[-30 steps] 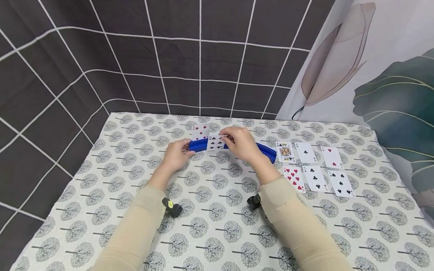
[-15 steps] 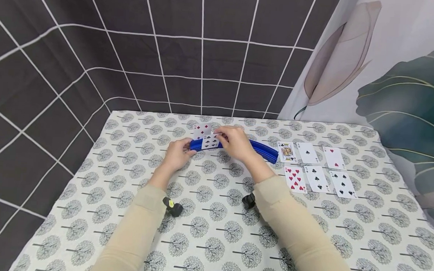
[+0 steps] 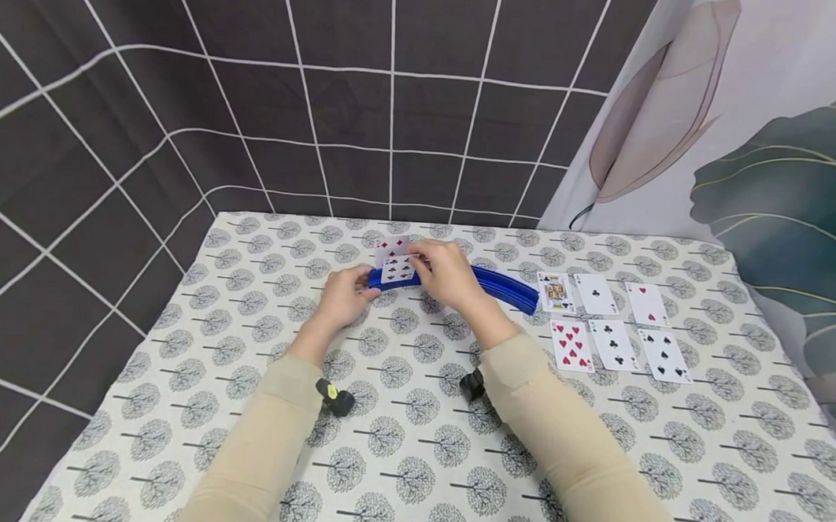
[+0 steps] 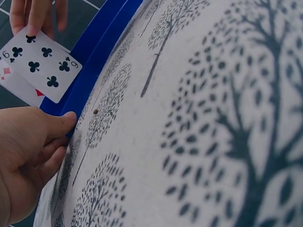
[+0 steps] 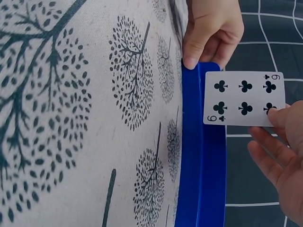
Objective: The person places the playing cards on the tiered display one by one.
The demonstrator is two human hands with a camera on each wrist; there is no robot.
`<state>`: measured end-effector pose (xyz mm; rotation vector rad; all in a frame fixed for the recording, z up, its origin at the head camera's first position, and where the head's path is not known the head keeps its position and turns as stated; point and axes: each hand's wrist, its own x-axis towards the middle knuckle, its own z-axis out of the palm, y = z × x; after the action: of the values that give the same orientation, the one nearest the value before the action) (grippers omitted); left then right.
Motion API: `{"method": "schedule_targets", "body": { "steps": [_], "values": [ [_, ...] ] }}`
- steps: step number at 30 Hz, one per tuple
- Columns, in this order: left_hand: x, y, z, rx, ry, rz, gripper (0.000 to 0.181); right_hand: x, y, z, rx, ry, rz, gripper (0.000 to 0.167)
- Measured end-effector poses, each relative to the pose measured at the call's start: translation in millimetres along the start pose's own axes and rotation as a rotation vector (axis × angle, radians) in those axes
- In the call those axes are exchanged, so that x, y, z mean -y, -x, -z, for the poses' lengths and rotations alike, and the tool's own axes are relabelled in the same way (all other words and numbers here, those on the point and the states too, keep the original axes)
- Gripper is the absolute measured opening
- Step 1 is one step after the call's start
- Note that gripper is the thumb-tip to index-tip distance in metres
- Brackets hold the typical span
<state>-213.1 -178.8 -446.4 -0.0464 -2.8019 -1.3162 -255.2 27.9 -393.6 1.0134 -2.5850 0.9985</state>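
Observation:
A curved blue card holder (image 3: 505, 288) lies on the patterned cloth. My left hand (image 3: 343, 296) grips its left end between thumb and fingers, as the left wrist view also shows. Between thumb and fingers of my right hand (image 3: 447, 274) is the six of clubs (image 5: 244, 98), pinched at its top edge. The card's lower edge overlaps the holder's front in the right wrist view; whether it sits in a groove I cannot tell. Behind it a diamonds card (image 3: 393, 245) stands at the holder's left part, partly covered by the six of clubs.
Several cards lie face up in two rows right of the holder, among them a king (image 3: 556, 292), an ace of clubs (image 3: 596, 293), a two of hearts (image 3: 647, 304) and a spades card (image 3: 664, 355). A dark gridded curtain (image 3: 347, 115) hangs behind the table.
My right hand has moved left along the holder with the six of clubs, which now covers more of the diamonds card. The left hand keeps its grip on the holder's end.

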Motion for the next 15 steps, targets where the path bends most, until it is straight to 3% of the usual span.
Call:
{"method": "schedule_targets", "body": {
  "steps": [15],
  "values": [
    [-0.5,0.1,0.6,0.0,-0.006,0.019,0.04,-1.4,-3.5,-7.0,0.008,0.031,0.021,0.018]
  ]
}}
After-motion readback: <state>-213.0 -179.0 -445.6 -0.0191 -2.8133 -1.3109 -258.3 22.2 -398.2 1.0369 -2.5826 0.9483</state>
